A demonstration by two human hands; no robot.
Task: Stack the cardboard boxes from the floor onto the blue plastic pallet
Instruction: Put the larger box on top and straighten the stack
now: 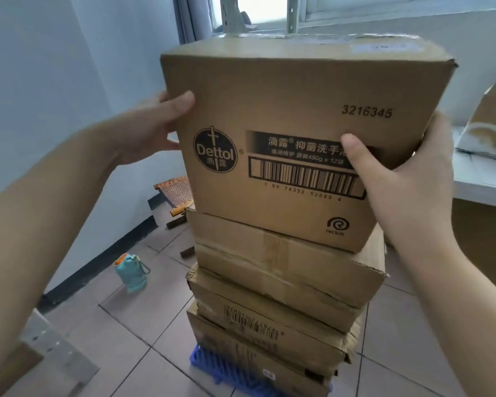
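As held, Dettol box [284, 144] upright.

Walls [40, 67]: pale, dark baseboard. Floor [143, 325]: beige tile, dark grout. Window [269, 10] at 12 o'clock (daylight source). White table [481, 181] at 3 o'clock. Patterned folding stool [175, 193] at 9 o'clock.

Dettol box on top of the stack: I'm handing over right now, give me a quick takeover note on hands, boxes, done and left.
Left hand: on the left side of the Dettol box.
Right hand: on its right front corner.
The box sits atop the stack of boxes on the blue pallet, skewed to the one below.
Done: several boxes stacked.
Left: square it, let go. No more floor boxes in view.
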